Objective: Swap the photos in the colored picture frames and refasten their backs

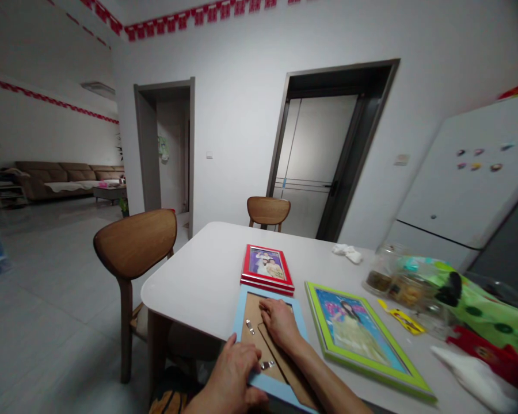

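A light blue picture frame lies face down at the table's near edge, its brown backing board with metal hangers and a dark slit showing. My left hand grips the frame's near left side, fingers curled over the edge. On the upper part of the backing rests my right hand, its fingers bent and pressed together; whether they pinch anything small is hidden. Beyond the blue frame sits a stack of red frames with a photo on top. A green frame with a photo lies face up to the right.
On the white table, glass jars, a yellow packet, a green bag and white tissues lie at the right. Wooden chairs stand at the left and far side.
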